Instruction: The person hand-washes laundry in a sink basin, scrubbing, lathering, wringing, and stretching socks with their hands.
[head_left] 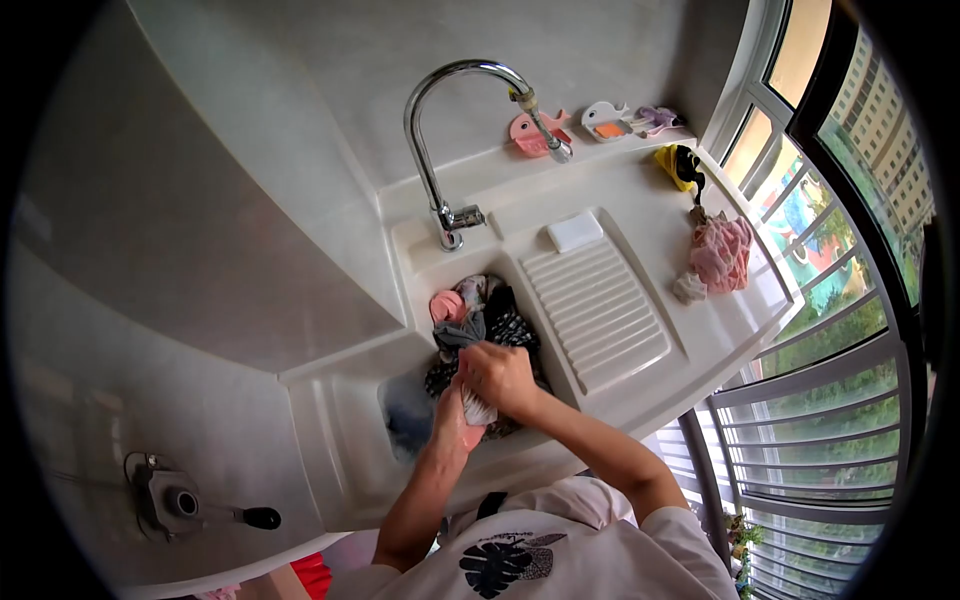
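Note:
Over the basin of the white laundry sink, my two hands are together. My right hand is closed in a fist on top. Just below it, my left hand is wrapped round the same small piece of wet-looking cloth, white and ribbed with some pink. Its full shape is hidden by my fingers. Beneath and beyond my hands, a heap of dark, grey and patterned clothes fills part of the basin, with a pink garment at its left. Cloudy water shows on the left side.
A chrome faucet arches over the sink. Right of the basin is a ribbed washboard with a white soap bar. Pink cloth and a yellow-black item lie at the right edge. Whale-shaped soap dishes stand behind.

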